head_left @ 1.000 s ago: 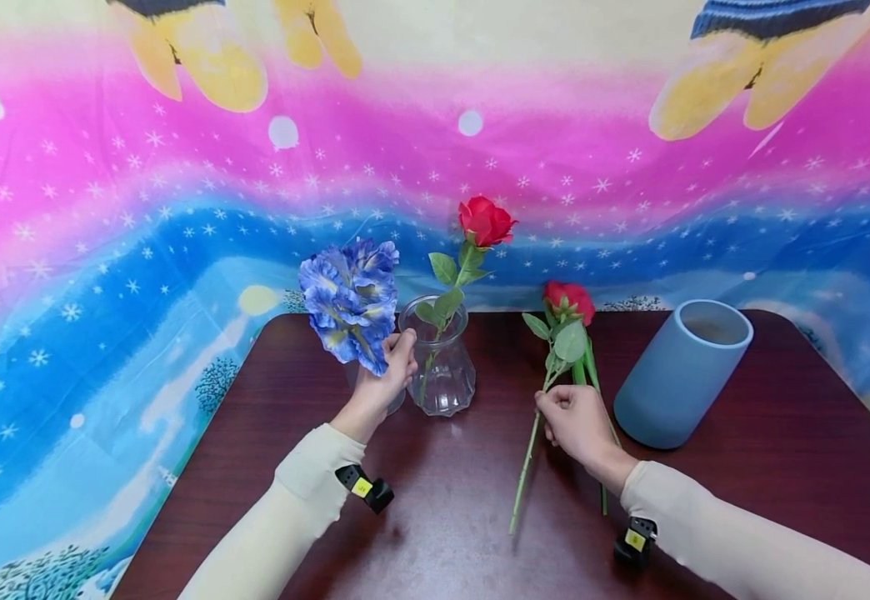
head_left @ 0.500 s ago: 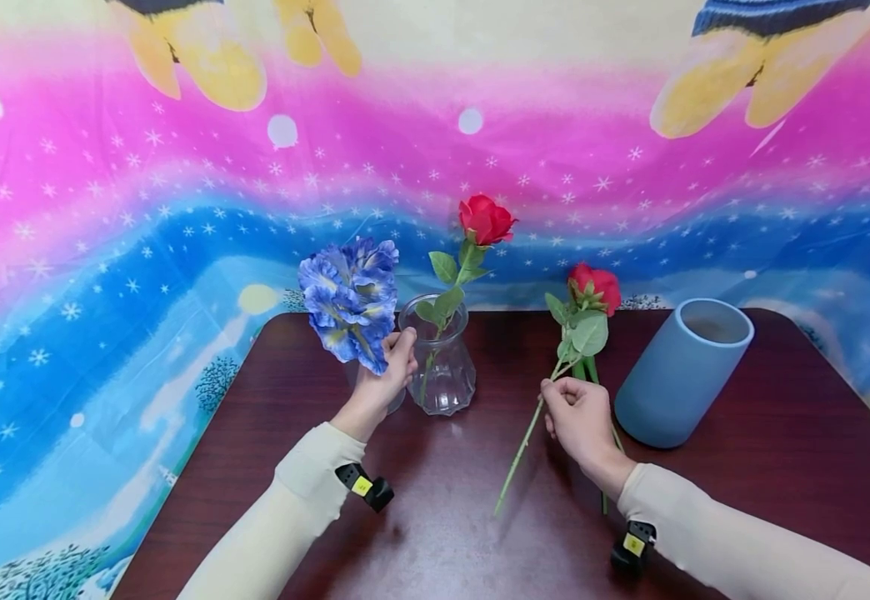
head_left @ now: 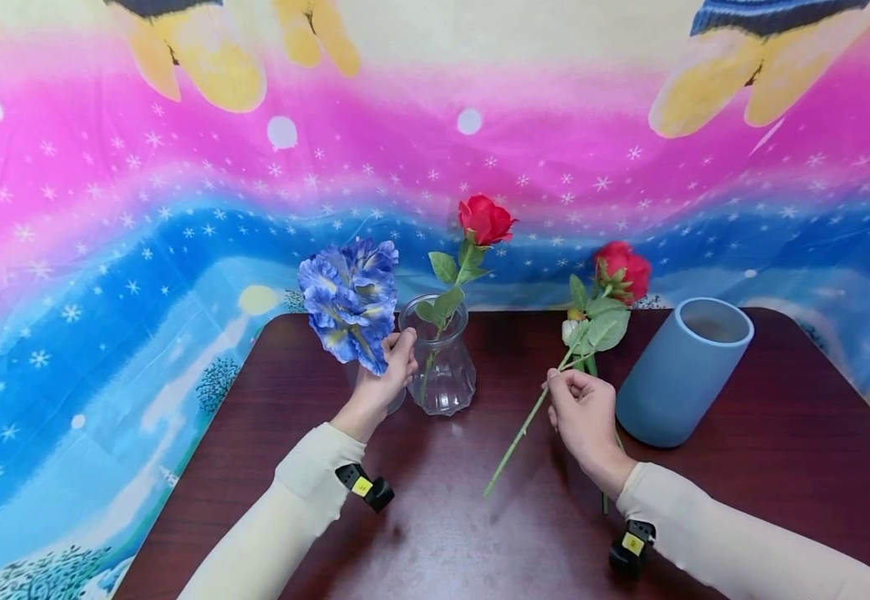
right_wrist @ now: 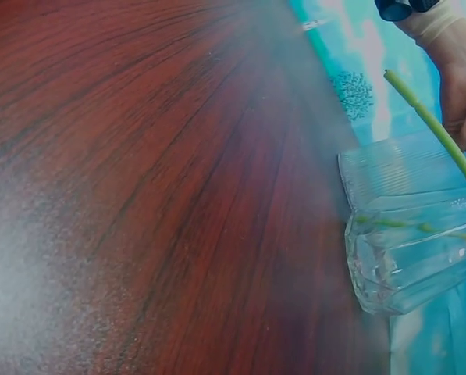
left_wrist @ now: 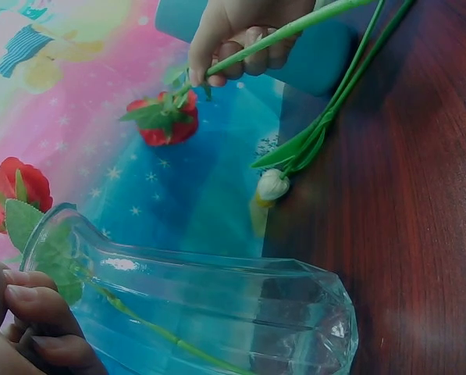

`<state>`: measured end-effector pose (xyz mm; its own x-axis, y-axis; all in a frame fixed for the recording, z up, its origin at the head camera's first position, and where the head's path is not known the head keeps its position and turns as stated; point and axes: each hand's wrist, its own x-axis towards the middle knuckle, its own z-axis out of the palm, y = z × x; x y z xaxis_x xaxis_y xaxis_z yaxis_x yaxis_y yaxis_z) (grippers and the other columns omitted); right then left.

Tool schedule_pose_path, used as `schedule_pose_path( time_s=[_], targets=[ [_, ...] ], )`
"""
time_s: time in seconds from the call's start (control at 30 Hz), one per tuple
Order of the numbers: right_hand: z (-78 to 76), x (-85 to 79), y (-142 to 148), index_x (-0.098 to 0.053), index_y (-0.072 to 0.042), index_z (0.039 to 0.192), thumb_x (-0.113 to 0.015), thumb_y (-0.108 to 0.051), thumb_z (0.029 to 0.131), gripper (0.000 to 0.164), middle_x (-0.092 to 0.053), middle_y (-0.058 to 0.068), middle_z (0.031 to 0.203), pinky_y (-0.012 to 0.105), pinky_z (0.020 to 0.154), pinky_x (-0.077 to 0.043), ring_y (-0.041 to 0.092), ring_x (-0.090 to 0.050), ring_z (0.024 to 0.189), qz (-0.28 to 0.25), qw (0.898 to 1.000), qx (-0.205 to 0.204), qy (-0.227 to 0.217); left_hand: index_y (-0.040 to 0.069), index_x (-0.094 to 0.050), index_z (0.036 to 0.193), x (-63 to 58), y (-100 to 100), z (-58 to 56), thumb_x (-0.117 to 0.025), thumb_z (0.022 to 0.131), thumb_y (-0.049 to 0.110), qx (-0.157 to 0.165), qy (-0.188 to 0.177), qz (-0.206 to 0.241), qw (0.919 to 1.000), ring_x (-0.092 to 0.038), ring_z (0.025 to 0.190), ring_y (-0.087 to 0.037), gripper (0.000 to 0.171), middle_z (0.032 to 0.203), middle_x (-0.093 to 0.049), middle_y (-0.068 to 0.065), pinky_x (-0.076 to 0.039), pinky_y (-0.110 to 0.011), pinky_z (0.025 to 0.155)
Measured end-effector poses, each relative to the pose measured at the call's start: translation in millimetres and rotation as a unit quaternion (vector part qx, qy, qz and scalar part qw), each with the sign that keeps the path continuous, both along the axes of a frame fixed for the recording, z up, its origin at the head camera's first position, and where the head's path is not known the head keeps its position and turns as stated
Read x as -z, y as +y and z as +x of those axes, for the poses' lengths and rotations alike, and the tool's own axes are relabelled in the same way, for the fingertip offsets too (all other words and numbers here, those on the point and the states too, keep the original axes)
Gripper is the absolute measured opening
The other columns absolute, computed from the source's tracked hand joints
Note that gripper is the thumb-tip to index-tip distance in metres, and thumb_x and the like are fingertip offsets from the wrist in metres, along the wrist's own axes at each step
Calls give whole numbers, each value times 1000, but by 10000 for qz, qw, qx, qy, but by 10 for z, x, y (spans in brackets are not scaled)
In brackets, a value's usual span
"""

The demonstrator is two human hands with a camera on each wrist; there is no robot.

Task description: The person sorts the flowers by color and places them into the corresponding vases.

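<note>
My right hand [head_left: 585, 412] pinches the stem of a red rose [head_left: 622, 271] between thumb and fingers. That stem slants down left over the table, its cut end [right_wrist: 390, 76] free in the right wrist view. My left hand [head_left: 388, 371], fingers curled, is beside the clear glass vase [head_left: 446, 379] and just below a blue iris [head_left: 348, 304]. What those fingers hold is hidden. Another red rose [head_left: 486, 221] stands in the glass vase. Behind my left hand is a ribbed glass [right_wrist: 404, 172]. A white tulip [left_wrist: 274, 185] lies beyond my right hand.
A blue-grey vase [head_left: 678, 375] stands to the right of my right hand. The dark wooden table [head_left: 435, 533] has its far edge against a colourful printed cloth [head_left: 405, 125]. Tulip stems [left_wrist: 350, 90] lie along the tabletop under my right hand.
The rose in my right hand has tilted: its bloom moved right and up, its stem end swung left. The white tulip bud has come into sight. My left hand has stayed still.
</note>
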<state>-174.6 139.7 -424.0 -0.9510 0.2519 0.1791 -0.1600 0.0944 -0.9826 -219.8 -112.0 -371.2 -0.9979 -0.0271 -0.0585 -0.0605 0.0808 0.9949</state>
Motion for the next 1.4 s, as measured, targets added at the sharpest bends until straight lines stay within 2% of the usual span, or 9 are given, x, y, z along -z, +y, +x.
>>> schedule_pose_path(
  time_s=[0.3,0.5,0.7,0.93,1.13,1.2,1.33,1.4],
  targets=[
    [-9,-41,-36,-66,-2,82,-57,-15,103,26,-46,-4,48,21,41,-35,7,-43,40,-380,9992,19,143,15,-44,66,1,-3,-1,-47,104,26,-28,-45,-16,10000,-39,50,-4,40,54,-42,6,-35,-18,48],
    [-48,-83,-70,-66,2,85,-58,-16,103,27,-45,-3,51,20,40,-34,6,-40,39,-687,9970,66,345,16,-44,66,-4,-4,11,-47,104,27,-40,-39,-10,10000,-39,50,-4,39,55,-42,7,-35,-17,48],
    [-90,-126,-91,-68,-5,83,-57,-14,103,24,-43,-3,51,19,40,-32,6,-38,39,-1018,9934,153,514,16,-43,66,3,2,7,-47,104,25,34,45,34,10000,-37,50,-4,39,54,-41,6,-34,-17,48],
    [-153,-212,-103,-64,12,91,-58,-11,102,26,-43,-4,52,18,38,-29,5,-35,37,-1306,9879,251,793,16,-43,66,-13,8,6,-47,104,25,-2,26,23,10000,-38,50,-5,39,54,-41,6,-33,-17,47],
    [-196,-308,-89,-69,3,88,-62,-16,101,24,-46,-4,54,19,39,-31,5,-37,39,-1295,9852,374,1057,16,-44,67,-14,9,3,-48,104,25,-40,-51,-44,10000,-39,50,-4,38,55,-43,6,-35,-18,48],
    [-207,-340,-80,-70,3,89,-63,-17,100,25,-46,-3,54,20,39,-31,7,-37,39,-1325,9838,375,1150,15,-44,67,-11,7,5,-48,104,24,-18,-1,-6,10000,-38,50,-4,38,55,-42,6,-34,-18,48],
    [-226,-407,-67,-67,12,95,-64,-19,99,31,-47,-2,55,22,39,-30,8,-37,40,-1391,9809,371,1312,16,-42,66,-10,5,9,-48,104,23,15,63,26,10000,-37,49,-4,39,54,-41,6,-33,-17,47],
    [-234,-439,-67,-67,11,94,-65,-19,99,31,-48,-2,56,22,39,-30,9,-37,40,-1395,9798,371,1381,15,-42,65,-11,7,9,-48,104,23,10,67,39,10000,-37,49,-5,39,54,-40,6,-33,-17,47]
  ],
)
